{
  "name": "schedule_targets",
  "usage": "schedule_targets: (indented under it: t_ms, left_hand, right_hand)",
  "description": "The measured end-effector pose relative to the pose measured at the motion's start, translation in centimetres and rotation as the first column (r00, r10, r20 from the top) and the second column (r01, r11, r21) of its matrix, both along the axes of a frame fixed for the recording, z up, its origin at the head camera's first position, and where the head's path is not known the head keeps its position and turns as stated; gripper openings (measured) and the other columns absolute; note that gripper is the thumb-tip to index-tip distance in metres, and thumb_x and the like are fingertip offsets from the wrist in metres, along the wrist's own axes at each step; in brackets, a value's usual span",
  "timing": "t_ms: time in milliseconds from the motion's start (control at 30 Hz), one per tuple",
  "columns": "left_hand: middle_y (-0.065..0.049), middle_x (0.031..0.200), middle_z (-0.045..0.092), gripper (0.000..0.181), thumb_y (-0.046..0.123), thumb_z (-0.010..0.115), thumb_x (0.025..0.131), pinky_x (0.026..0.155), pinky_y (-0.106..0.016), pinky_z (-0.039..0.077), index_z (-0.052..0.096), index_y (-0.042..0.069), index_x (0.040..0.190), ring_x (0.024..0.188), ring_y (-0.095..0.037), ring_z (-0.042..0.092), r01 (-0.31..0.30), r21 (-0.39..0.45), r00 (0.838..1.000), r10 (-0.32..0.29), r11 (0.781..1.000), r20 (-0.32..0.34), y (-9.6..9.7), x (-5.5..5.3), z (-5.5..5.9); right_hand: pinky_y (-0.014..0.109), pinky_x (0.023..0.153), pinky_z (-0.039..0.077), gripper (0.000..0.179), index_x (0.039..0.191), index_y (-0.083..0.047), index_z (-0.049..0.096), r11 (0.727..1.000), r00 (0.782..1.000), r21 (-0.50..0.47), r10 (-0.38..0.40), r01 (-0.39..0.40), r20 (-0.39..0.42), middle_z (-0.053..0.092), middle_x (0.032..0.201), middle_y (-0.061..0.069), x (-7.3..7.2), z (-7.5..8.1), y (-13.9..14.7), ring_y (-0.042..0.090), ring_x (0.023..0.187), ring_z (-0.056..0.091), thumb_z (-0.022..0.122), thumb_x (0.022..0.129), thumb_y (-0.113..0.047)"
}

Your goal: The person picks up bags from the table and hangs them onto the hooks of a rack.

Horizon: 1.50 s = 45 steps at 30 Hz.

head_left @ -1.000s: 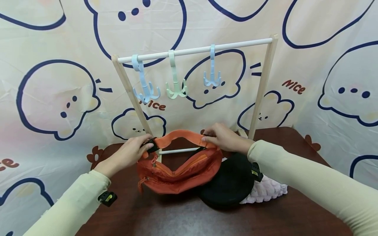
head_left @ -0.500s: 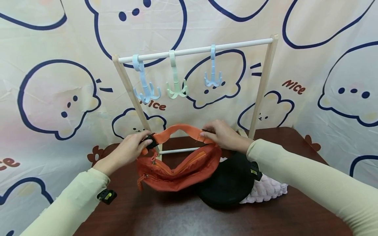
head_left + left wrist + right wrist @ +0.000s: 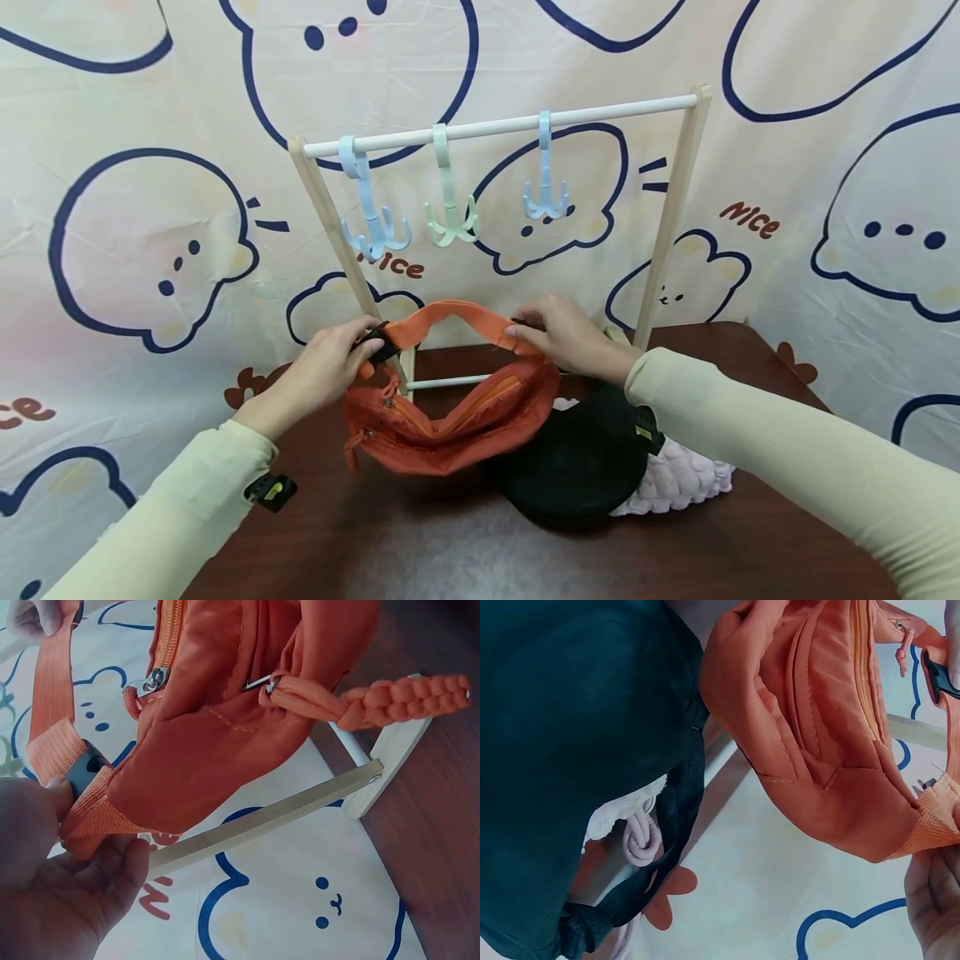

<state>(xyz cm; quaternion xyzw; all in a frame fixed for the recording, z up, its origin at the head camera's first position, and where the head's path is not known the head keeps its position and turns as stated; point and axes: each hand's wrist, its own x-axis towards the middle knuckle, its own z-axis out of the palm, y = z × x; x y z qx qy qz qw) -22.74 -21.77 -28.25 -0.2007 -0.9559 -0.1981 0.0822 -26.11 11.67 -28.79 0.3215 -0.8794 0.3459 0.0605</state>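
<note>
An orange waist bag [image 3: 450, 429] hangs by its strap [image 3: 450, 312] between both hands, in front of the rack's left part. My left hand [image 3: 326, 362] pinches the strap by the black buckle [image 3: 86, 772]; the left wrist view has thumb and fingers on the webbing there. At the strap's other end, my right hand [image 3: 566, 333] grips the webbing where it joins the bag. Only part of that hand [image 3: 937, 907] shows in the right wrist view. A braided zipper pull [image 3: 405, 701] dangles from the bag. Its underside is hidden in the head view.
Behind stands a wooden rack with a white rod [image 3: 502, 127]. From it hang two blue hooks [image 3: 375, 233] [image 3: 546, 200] and a green hook [image 3: 452, 225], all multi-pronged. A black bag [image 3: 577, 471] lies on the brown table [image 3: 420, 550], partly over a pale quilted item [image 3: 678, 479].
Both hands have raised the waist bag a little, the left hand rising more than the right. The strap's arch now stands higher. The black bag and the hooks stay where they were.
</note>
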Motion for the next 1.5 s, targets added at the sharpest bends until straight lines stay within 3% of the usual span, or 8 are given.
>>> schedule_targets:
  t_ms: [433, 667, 1500]
  left_hand:
    - [-0.012, 0.091, 0.066, 0.027, 0.02, 0.048, 0.108, 0.073, -0.041, 0.044, 0.058, 0.006, 0.128, 0.077, -0.024, 0.057, -0.016, 0.015, 0.999, 0.016, 1.0, -0.037, 0.1, 0.2, 0.5]
    - [-0.01, 0.084, 0.063, 0.023, 0.02, 0.048, 0.107, 0.07, -0.039, 0.043, 0.057, 0.006, 0.123, 0.073, -0.024, 0.055, -0.043, 0.017, 0.997, 0.044, 0.999, -0.06, 0.2, 0.3, 0.5]
    - [-0.011, 0.085, 0.061, 0.024, 0.024, 0.044, 0.109, 0.066, -0.038, 0.043, 0.054, 0.005, 0.119, 0.074, -0.024, 0.056, -0.083, 0.03, 0.99, 0.086, 0.996, -0.109, 0.5, 0.9, 0.9]
  right_hand:
    - [0.027, 0.068, 0.047, 0.017, 0.1, -0.006, 0.077, 1.0, 0.999, -0.009, -0.027, 0.026, -0.034, 0.074, 0.084, 0.003, 0.2, 0.5, -0.7, 0.013, 0.071, 0.058, 0.066, 0.099, -0.019]
    - [0.027, 0.067, 0.047, 0.018, 0.097, -0.008, 0.077, 1.0, 0.999, -0.021, -0.016, 0.015, -0.051, 0.073, 0.082, 0.002, 0.2, 0.5, -1.0, 0.012, 0.07, 0.058, 0.066, 0.099, -0.021]
    - [0.025, 0.064, 0.044, 0.017, 0.097, -0.005, 0.077, 0.999, 0.995, -0.041, -0.033, 0.03, -0.095, 0.071, 0.078, 0.004, 0.5, 1.9, -1.8, 0.013, 0.067, 0.055, 0.067, 0.099, -0.019]
